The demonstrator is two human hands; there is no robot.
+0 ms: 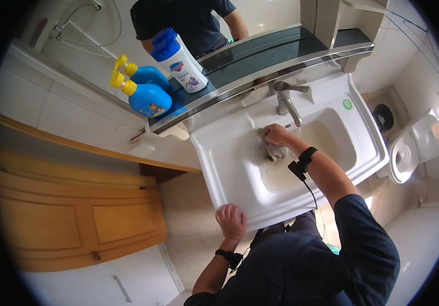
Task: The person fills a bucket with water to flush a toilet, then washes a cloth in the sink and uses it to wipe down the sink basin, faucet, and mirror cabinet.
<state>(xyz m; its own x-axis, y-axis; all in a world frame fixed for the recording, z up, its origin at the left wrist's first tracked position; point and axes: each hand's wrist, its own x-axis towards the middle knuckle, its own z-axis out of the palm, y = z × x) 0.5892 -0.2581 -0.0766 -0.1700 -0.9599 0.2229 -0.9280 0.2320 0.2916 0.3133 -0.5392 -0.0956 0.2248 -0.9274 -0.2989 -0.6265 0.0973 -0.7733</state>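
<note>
My right hand [277, 135] is closed on a wet greyish cloth [276, 152], pressed against the left inner side of the basin. Below the hand, the cloth hangs bunched up. Cloudy water lies in the bowl of the white washbasin [219, 171]. At the washbasin's near left corner, my left hand [231, 222] lies on the rim with its fingers stretched out, holding nothing. A metal faucet [290, 104] stands at the back of the basin, just beyond my right hand, its spout pointing over the bowl.
On the dark shelf [260, 53] below the mirror stand a blue pump bottle [150, 99] with a yellow top and a white bottle [186, 69] with a blue cap. A toilet [405, 155] stands to the right. At the left is a wooden door [81, 219].
</note>
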